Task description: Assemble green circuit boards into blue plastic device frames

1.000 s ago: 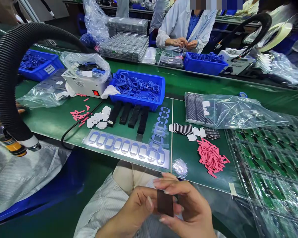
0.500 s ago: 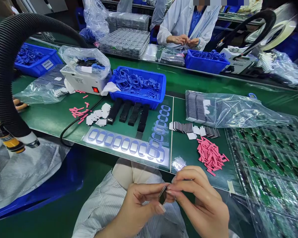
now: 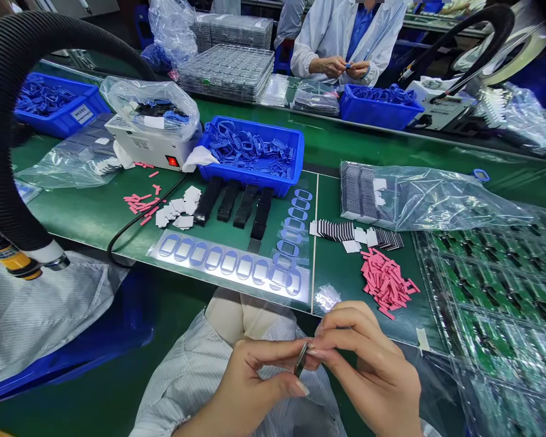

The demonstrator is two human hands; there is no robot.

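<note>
Both my left hand [image 3: 255, 376] and right hand [image 3: 373, 364], nearly closed, pinch a thin dark plate [image 3: 301, 359] before the desk's front edge [image 3: 91, 235]; I guess it's light, stiff, breakable, best held by its sides.

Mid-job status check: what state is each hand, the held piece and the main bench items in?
Dark piece: tilted, seen nearly edge-on.
Left hand: closed on the dark piece.
Right hand: bent in at the piece's upper edge; grip unclear.
Middle blue bin: open-topped.
Blue frames: loose, jumbled inside it.
Red switch: appears lit.
Right-side pink strips: loosely heaped.
Right-side clear bag: lying down, crumpled.
</note>
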